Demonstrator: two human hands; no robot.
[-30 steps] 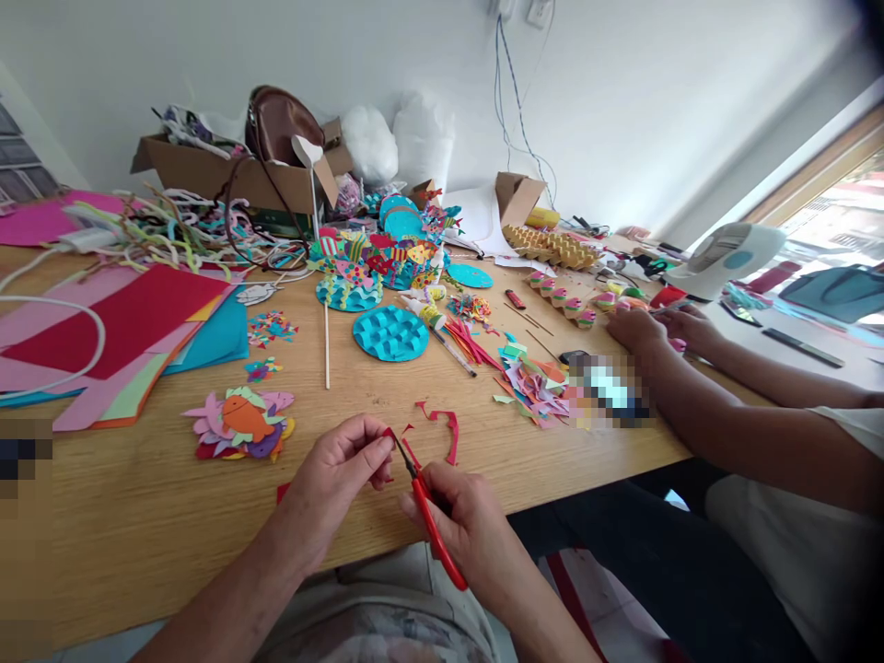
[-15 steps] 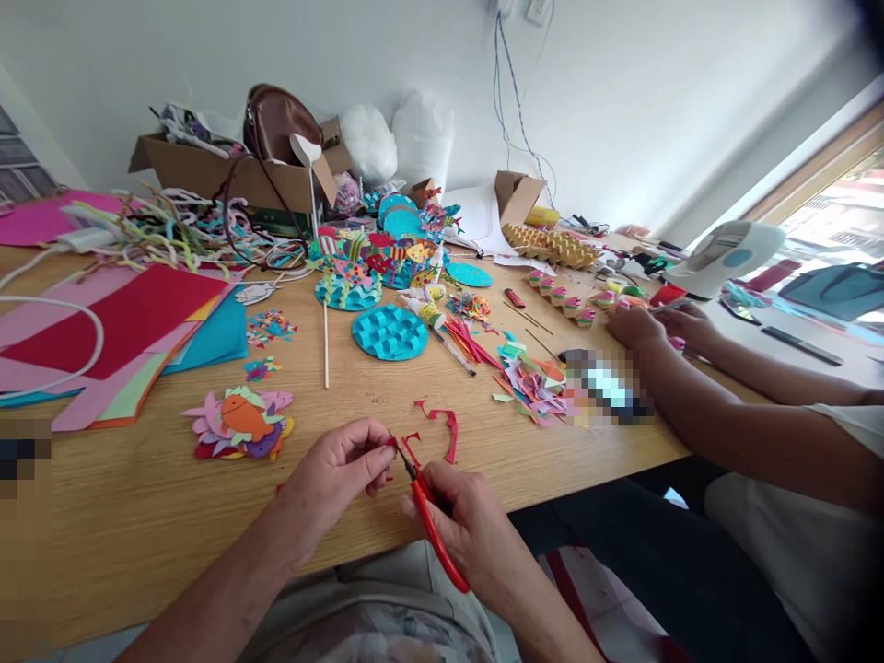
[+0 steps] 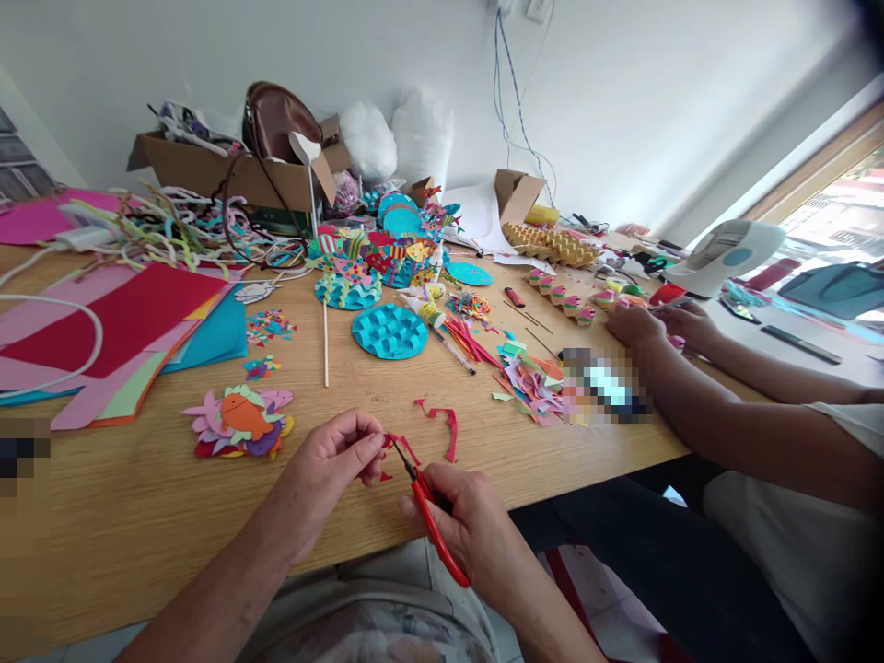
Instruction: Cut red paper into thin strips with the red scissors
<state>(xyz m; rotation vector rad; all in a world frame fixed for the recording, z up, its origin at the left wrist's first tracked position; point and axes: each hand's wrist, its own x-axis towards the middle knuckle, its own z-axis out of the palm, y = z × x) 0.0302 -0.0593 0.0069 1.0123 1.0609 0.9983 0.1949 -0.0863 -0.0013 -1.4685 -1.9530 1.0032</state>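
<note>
My left hand [image 3: 345, 453] pinches a small piece of red paper [image 3: 386, 441] between thumb and fingertips, just above the table. In my right hand [image 3: 459, 511] are red-handled scissors [image 3: 440, 539], fingers wrapped round the grips. Their dark blades point up and left, with the tips at the red piece. Behind the blades, curved red paper scraps [image 3: 450, 433] lie on the wood. To the left of my hands is a pile of paper fish cutouts [image 3: 247, 419], an orange one on top. Most of the red piece is hidden by my fingers.
Coloured sheets [image 3: 124, 322] lie at the left. Behind my hands are a blue scalloped disc [image 3: 390, 331], a white stick [image 3: 326, 345], a pen [image 3: 452, 350] and paper scraps [image 3: 531, 382]. A co-worker's arms [image 3: 718, 378] reach over the table at the right.
My left hand has shifted slightly left and up with the red piece. The scissors have moved only a little. A small red scrap on the table beneath my left hand shows more clearly.
</note>
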